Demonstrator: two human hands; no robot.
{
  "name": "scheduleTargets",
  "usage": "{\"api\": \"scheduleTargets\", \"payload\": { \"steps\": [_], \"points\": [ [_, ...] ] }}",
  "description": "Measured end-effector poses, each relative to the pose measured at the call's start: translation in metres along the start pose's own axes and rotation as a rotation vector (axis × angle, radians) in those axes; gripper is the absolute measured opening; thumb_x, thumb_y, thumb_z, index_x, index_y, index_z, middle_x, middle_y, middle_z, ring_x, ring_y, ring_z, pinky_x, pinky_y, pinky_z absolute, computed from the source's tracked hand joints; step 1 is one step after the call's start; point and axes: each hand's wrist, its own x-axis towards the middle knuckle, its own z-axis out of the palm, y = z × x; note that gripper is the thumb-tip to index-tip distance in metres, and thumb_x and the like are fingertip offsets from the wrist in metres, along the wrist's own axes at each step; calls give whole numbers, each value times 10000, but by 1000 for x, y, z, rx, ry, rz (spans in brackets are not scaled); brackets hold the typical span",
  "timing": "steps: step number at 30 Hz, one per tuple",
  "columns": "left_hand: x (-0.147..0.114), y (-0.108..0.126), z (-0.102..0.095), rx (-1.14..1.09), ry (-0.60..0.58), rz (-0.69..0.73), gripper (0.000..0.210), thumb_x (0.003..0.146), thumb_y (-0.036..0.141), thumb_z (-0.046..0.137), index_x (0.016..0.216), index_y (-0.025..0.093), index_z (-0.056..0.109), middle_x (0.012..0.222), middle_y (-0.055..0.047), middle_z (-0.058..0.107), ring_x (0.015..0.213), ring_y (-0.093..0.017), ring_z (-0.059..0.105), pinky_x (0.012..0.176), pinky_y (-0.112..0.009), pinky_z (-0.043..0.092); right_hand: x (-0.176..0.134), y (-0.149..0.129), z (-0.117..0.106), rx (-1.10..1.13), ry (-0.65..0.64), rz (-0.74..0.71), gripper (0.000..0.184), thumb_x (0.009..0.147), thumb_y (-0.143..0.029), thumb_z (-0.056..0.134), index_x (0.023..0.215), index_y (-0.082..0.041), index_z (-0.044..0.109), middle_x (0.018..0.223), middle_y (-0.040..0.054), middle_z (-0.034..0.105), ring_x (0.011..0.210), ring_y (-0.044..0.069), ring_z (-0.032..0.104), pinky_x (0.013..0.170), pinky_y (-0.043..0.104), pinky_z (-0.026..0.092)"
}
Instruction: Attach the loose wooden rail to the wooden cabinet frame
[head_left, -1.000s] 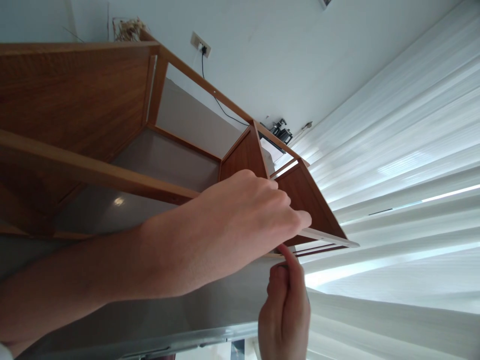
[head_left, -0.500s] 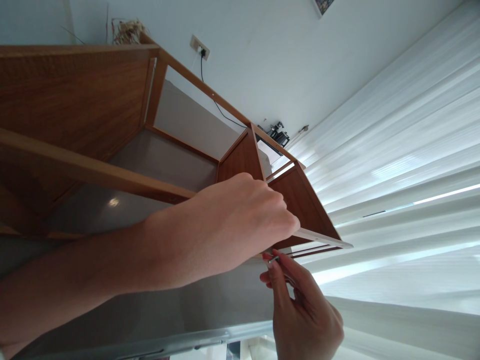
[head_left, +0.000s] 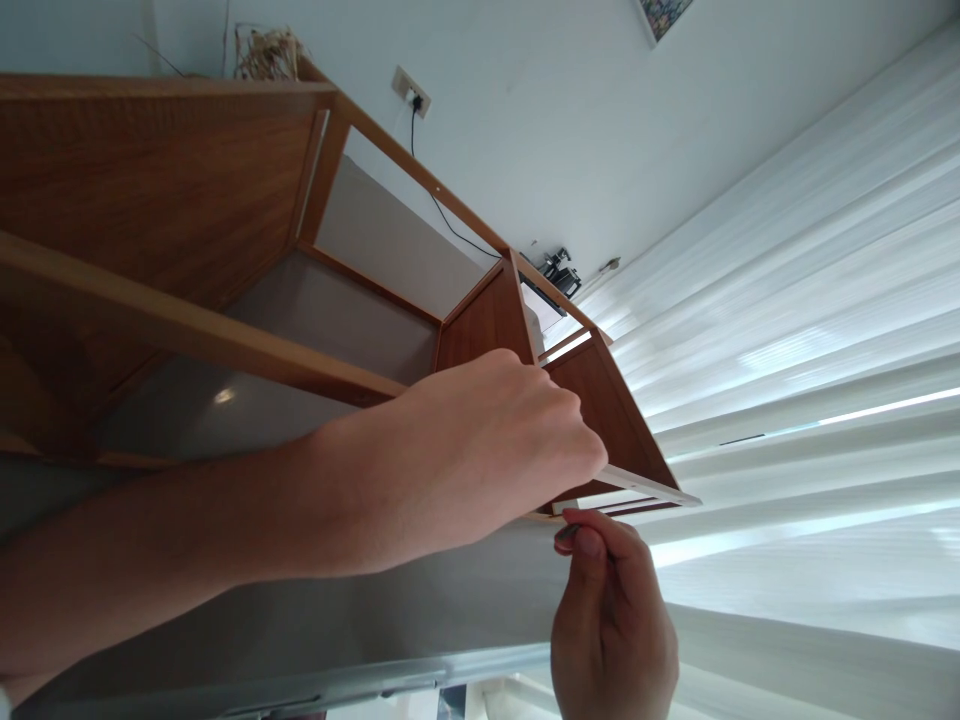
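Observation:
A brown wooden shelf unit (head_left: 165,200) with grey back panels fills the left and middle. My left hand (head_left: 480,460) reaches in from the left, its fingers curled over the white-edged end panel (head_left: 645,487) at the unit's corner. Just below that corner my right hand (head_left: 615,630) comes up from the bottom edge. It pinches a small dark metal piece (head_left: 568,534) between thumb and fingertips, right under the panel's edge. Too little of the piece shows to tell what it is.
White pleated curtains (head_left: 810,300) cover the right side. On the white wall behind are a socket (head_left: 411,88) with a black cable, a dark device (head_left: 562,270) and a picture's corner (head_left: 664,12). Dried grass (head_left: 266,50) lies beyond the shelf unit.
My right hand turned from thumb-up to palm-open and back to a closed pinch, staying under the panel's corner. My left hand kept its hold. The view shifted slightly.

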Motion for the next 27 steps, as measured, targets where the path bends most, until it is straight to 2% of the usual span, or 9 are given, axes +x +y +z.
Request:
{"api": "scheduleTargets", "payload": {
  "steps": [4,7,9,11,13,15,17,21,27],
  "points": [
    [-1,0,-1,2,5,8,254,822,-2,702,736,222,620,692,32,647,616,-179,634,542,-317,368,-10,-3,1,112,107,142,143,989,-328,687,1101,-248,727,929,9,799,837,134,775,786,225,590],
    [0,-1,-3,-13,1,11,253,832,9,719,739,223,622,692,40,651,609,-172,628,526,-313,346,-13,-5,0,162,57,139,291,976,-339,707,1251,-248,680,1000,21,827,907,175,809,825,264,621],
    [2,-1,-3,-23,2,16,258,832,2,725,740,222,626,699,43,660,616,-171,632,521,-310,333,-10,-8,-1,104,50,139,304,976,-378,712,1246,-244,675,961,17,831,871,191,815,766,260,625],
    [2,0,-3,-29,7,22,262,830,0,733,734,219,625,695,44,661,619,-170,634,520,-309,323,-6,-11,-3,15,64,105,193,997,-391,688,1122,-248,719,895,10,824,815,185,811,712,250,613],
    [2,0,-3,-28,8,17,265,826,1,739,726,216,621,683,42,651,615,-168,632,523,-310,326,0,-11,-4,-31,52,0,108,1021,-325,653,1009,-257,736,873,6,808,796,167,794,718,252,602],
    [1,1,-2,-22,7,9,267,821,-3,731,719,216,615,678,41,640,605,-166,623,529,-314,342,3,-9,-4,-25,34,-131,88,1014,-224,642,1005,-259,723,918,10,791,829,159,774,767,268,595],
    [0,1,-2,-17,4,2,272,814,-16,708,715,217,609,683,42,632,598,-164,608,539,-318,363,4,-4,-2,-31,51,-197,143,987,-150,657,1058,-261,710,968,11,779,865,157,757,798,280,581],
    [-2,-1,0,-12,16,0,280,797,-34,673,717,223,593,673,51,609,579,-163,580,551,-322,382,2,4,4,-33,73,-224,231,964,-96,670,1120,-263,705,996,3,777,896,156,747,823,291,565],
    [-2,-1,1,0,16,1,295,769,-59,654,718,223,586,680,53,613,586,-168,580,542,-322,356,1,7,12,-1,76,-226,235,963,-97,675,1131,-258,708,997,-1,779,881,147,746,782,278,562]
  ]
}}
